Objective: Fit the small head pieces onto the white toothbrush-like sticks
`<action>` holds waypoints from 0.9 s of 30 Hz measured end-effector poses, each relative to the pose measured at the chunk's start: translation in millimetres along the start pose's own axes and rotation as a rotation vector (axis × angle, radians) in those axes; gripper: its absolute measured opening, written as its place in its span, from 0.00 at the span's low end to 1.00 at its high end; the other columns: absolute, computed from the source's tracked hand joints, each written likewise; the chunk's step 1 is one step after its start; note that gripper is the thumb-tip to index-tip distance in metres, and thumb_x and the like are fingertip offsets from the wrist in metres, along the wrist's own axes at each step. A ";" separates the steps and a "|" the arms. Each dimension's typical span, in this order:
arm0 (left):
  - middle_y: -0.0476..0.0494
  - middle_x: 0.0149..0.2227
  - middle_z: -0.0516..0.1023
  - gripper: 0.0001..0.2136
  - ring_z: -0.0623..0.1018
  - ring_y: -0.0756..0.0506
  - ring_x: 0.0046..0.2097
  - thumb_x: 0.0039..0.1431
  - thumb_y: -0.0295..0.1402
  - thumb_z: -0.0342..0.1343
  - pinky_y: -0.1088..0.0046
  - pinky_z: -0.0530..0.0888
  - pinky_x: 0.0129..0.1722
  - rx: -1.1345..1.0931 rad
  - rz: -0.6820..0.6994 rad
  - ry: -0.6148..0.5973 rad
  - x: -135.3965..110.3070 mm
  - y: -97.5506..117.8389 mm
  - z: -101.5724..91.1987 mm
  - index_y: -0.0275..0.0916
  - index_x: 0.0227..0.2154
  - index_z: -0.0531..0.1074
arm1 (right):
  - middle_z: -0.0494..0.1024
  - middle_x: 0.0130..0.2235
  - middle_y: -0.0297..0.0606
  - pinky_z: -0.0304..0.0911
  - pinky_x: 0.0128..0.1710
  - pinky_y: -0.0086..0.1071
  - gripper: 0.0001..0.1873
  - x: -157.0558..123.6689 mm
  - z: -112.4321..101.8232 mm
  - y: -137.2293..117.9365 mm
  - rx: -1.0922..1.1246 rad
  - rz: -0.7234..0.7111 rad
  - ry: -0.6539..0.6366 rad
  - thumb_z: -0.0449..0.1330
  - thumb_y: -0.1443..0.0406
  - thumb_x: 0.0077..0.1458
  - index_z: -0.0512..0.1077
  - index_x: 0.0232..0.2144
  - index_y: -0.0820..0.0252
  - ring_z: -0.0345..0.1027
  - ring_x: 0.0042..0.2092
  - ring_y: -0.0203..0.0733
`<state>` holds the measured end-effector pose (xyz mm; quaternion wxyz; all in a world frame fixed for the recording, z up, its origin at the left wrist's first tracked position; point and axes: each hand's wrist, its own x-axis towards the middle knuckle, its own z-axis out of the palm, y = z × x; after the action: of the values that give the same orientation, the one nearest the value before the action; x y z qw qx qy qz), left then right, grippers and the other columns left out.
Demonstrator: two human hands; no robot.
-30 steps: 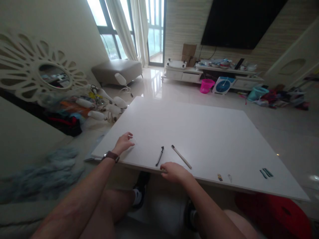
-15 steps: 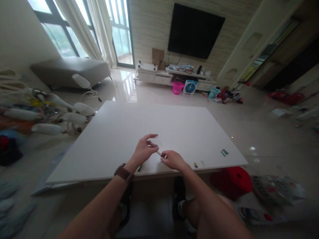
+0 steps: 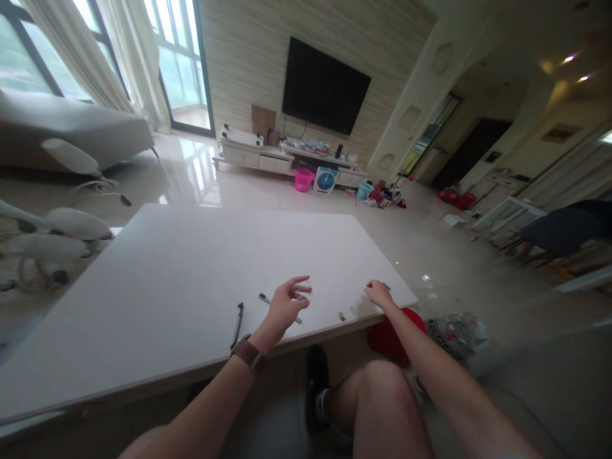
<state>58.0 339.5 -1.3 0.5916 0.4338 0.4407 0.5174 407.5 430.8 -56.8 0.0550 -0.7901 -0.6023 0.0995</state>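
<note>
Step in hand, as a judgement: small-parts handling on the white table (image 3: 191, 268), with the right hand (image 3: 377, 294) working at the right end, by the dark green strips (image 3: 387, 287). Hand is mostly covering the strips, only a sliver showing. Whether it's touching or just hovering over them: can't tell. Fingers are curling in, close to a narrow grip; can't tell if they're holding anything.

Left hand (image 3: 285, 307) is hanging over the near edge zone, thumb and fingers standing apart in a wide C. Maybe something clear is sitting between the fingertips; too faint to call. Its wrist is carrying a brown-strapped watch (image 3: 251, 354).

The light toothbrush-like stick (image 3: 263, 298) is lying behind the left hand, both ends poking out; contact isn't showing. Slim black tool (image 3: 238, 324) is lying just left of it. Small tan-and-dark piece (image 3: 341, 316) is lying between the hands, near the front edge.

Strips look thin, so lifting one would be calling for a fingertip pinch, the left hand staying clear of the stick.
</note>
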 end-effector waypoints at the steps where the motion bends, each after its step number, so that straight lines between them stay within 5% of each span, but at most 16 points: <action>1: 0.42 0.39 0.80 0.27 0.73 0.52 0.31 0.41 0.22 0.60 0.73 0.74 0.34 0.002 -0.007 0.005 0.6 0.4 -2.1 0.36 0.49 0.75 | 0.76 0.50 0.53 0.59 0.50 0.29 0.18 0.6 1.3 14.4 -0.022 0.021 0.017 0.58 0.71 0.53 0.77 0.46 0.70 0.69 0.51 0.46; 8: 0.41 0.38 0.79 0.25 0.76 0.48 0.35 0.40 0.23 0.62 0.70 0.75 0.35 -0.027 -0.061 -0.009 -1.4 0.7 -2.3 0.37 0.47 0.75 | 0.65 0.62 0.51 0.56 0.57 0.35 0.26 -5.0 31.3 76.9 -0.107 0.089 0.048 0.54 0.74 0.56 0.70 0.57 0.67 0.54 0.64 0.49; 14: 0.38 0.41 0.77 0.25 0.79 0.44 0.39 0.42 0.30 0.65 0.67 0.78 0.36 -0.120 -0.224 -0.045 -8.7 3.5 4.0 0.37 0.48 0.73 | 0.75 0.49 0.50 0.57 0.49 0.36 0.14 0.1 41.3 79.3 -0.093 0.129 0.082 0.52 0.66 0.62 0.74 0.44 0.63 0.65 0.53 0.50; 22: 0.37 0.42 0.75 0.23 0.80 0.43 0.39 0.44 0.29 0.63 0.63 0.79 0.37 -0.124 -0.258 -0.047 -12.0 5.0 -2.3 0.38 0.47 0.72 | 0.77 0.39 0.48 0.59 0.43 0.33 0.18 4.8 28.6 47.6 0.114 0.119 0.087 0.56 0.73 0.52 0.74 0.46 0.66 0.70 0.42 0.45; 27: 0.35 0.46 0.76 0.21 0.81 0.43 0.40 0.49 0.30 0.61 0.65 0.78 0.40 -0.125 -0.257 -0.034 -10.0 6.5 -12.3 0.38 0.49 0.72 | 0.78 0.33 0.41 0.62 0.42 0.32 0.18 -3.4 16.0 -26.8 0.410 -0.061 0.094 0.55 0.71 0.50 0.76 0.43 0.66 0.69 0.37 0.41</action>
<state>43.8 330.9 2.8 0.6863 0.3445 0.4496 0.4564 377.9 434.2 -66.5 0.2458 -0.7476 -0.5897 0.1814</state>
